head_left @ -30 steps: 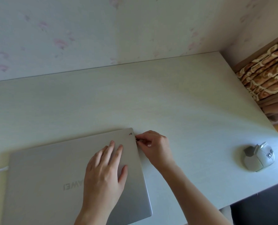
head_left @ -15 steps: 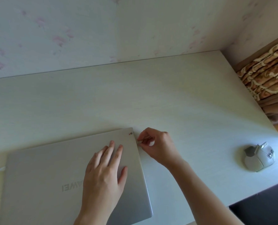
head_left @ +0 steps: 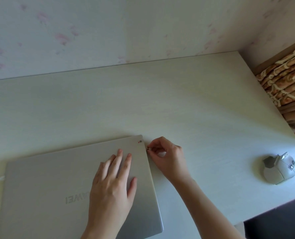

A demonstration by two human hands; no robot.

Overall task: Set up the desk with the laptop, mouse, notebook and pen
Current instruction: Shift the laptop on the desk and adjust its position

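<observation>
Closed silver-grey metal laptop: lying at the desk's near-left, long axis running left-right, logo reading inverted. Left hand is pressing flat, fingers spread, on the lid. Right hand is pinching a small metal plug at the right edge; apparently seating the receiver, needing straight alignment. Pale grey mouse: lying far right on the pale wood-grain desk.

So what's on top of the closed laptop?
Only the left hand, lying flat on the laptop lid. Whatever lid area sits beneath the palm is covered. No notebook or pen there.
</observation>
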